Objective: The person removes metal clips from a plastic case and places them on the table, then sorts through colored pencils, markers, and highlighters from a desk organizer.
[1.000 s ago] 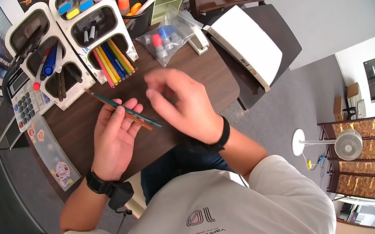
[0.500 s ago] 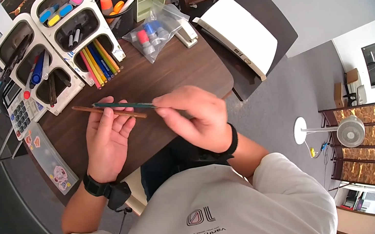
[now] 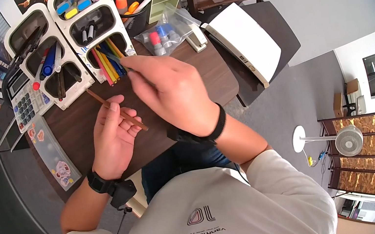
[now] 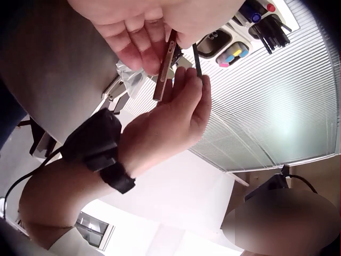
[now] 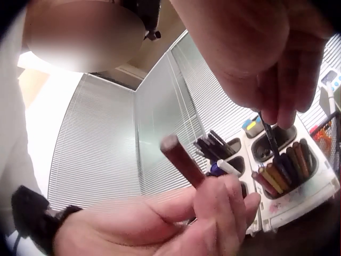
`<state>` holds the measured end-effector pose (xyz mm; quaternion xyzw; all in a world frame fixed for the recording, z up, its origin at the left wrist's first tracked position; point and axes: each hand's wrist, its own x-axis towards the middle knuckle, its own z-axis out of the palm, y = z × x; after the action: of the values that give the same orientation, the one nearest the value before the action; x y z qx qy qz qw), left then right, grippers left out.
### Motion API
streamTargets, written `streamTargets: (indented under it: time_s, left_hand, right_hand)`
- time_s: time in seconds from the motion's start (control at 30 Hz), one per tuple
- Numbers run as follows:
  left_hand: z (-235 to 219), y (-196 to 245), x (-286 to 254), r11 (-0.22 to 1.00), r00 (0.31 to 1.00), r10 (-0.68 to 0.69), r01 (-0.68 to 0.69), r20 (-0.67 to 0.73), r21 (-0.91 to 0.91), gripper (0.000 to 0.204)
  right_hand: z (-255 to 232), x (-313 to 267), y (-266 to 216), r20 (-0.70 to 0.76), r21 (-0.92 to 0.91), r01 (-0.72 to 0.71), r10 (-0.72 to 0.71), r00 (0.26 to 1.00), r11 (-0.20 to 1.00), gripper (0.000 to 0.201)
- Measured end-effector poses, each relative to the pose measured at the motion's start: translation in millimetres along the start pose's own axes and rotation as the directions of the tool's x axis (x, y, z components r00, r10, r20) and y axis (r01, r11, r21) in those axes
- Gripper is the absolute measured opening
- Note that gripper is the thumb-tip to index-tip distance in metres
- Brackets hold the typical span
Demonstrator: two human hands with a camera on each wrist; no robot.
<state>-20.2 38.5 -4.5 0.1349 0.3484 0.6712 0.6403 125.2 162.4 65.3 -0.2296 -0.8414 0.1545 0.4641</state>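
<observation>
In the head view my left hand holds a brown pencil between thumb and fingers, slanting over the table. Its blunt end points at the camera in the right wrist view. My right hand pinches a dark green pencil by one end. The pencil's other end reaches down among the coloured pencils in the lowest compartment of the white desk organizer. Fingertips stay just outside that compartment. From the head view, my right hand hides part of the green pencil.
Beside that unit, a second white organizer holds pens. Left of them lie a calculator and a stickered case. To the right are a black mesh cup, a clear bag of small bottles, a stapler and a white box.
My right hand has taken the green pencil out of my left hand and moved it up to the coloured pencils' compartment. The brown pencil stays in my left hand.
</observation>
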Motion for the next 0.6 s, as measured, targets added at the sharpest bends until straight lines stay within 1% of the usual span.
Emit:
streamTargets:
  time_s: [0.03,0.1,0.13,0.17,0.2,0.23,0.3,0.33,0.4,0.43,0.5,0.53,0.57,0.6]
  left_hand:
    - [-0.5,-0.2,0.3,1.000,1.000,0.002,-0.002,0.001,0.001,0.029]
    - [-2.2,-0.9,0.7,1.000,1.000,0.005,-0.005,0.023,-0.010,0.029]
    - [-2.9,-1.4,1.7,1.000,1.000,0.009,-0.009,0.021,-0.010,0.029]
    - [-3.3,-1.9,3.3,0.999,0.998,0.027,-0.026,0.048,-0.023,0.028]
    - [-2.9,-2.2,4.4,0.998,0.996,0.044,-0.041,0.076,-0.037,0.027]
    - [-0.1,-1.5,4.1,0.998,0.996,0.046,-0.043,0.076,-0.037,0.027]
    - [7.4,1.5,2.4,0.999,0.999,0.034,-0.034,0.011,-0.029,0.025]
    - [8.9,2.0,2.1,0.999,0.999,0.034,-0.034,0.011,-0.029,0.025]
    - [10.9,2.7,2.0,0.998,0.998,0.059,-0.059,0.010,-0.027,0.025]
    - [12.8,2.7,2.1,0.998,0.998,0.059,-0.058,0.008,-0.027,0.025]
    - [15.5,0.7,1.8,0.994,0.993,0.099,-0.102,-0.065,-0.043,0.024]
    - [11.6,0.3,2.7,0.994,0.993,0.097,-0.100,-0.067,-0.044,0.024]
    - [4.6,0.4,4.3,0.994,0.995,0.099,-0.099,-0.023,-0.035,0.022]
    - [-0.3,0.6,4.9,0.995,0.995,0.097,-0.096,0.021,-0.025,0.021]
  right_hand:
    - [9.3,2.7,2.9,0.013,-0.018,0.038,-0.037,0.999,0.999,0.027]
    - [20.3,8.1,2.8,0.015,-0.020,0.046,-0.046,0.999,0.999,0.025]
    - [22.2,11.8,2.0,0.071,-0.055,0.067,-0.063,0.995,0.996,0.022]
    - [24.8,14.8,1.5,0.128,-0.089,0.090,-0.078,0.989,0.992,0.020]
    - [31.7,13.9,3.5,0.142,-0.098,0.091,-0.076,0.987,0.991,0.017]
    - [36.3,13.2,5.0,0.142,-0.097,0.092,-0.078,0.987,0.991,0.017]
    - [41.2,12.6,6.4,0.113,-0.114,0.151,-0.138,0.984,0.982,0.021]
    - [39.7,12.6,5.0,0.113,-0.114,0.151,-0.138,0.984,0.982,0.021]
    - [32.2,11.0,-1.1,0.107,-0.040,0.150,-0.145,0.984,0.988,0.024]
    - [27.4,7.3,-2.3,0.108,-0.039,0.150,-0.145,0.984,0.988,0.024]
    - [13.0,-4.4,-4.7,0.062,0.093,0.170,-0.176,0.982,0.981,0.030]
    - [4.7,-12.1,-4.5,0.104,0.123,0.178,-0.191,0.976,0.976,0.037]
    - [-4.4,-20.0,-8.0,0.105,0.123,0.175,-0.189,0.976,0.977,0.037]
    - [-13.4,-29.0,-12.9,0.187,0.149,0.086,-0.113,0.976,0.985,0.038]
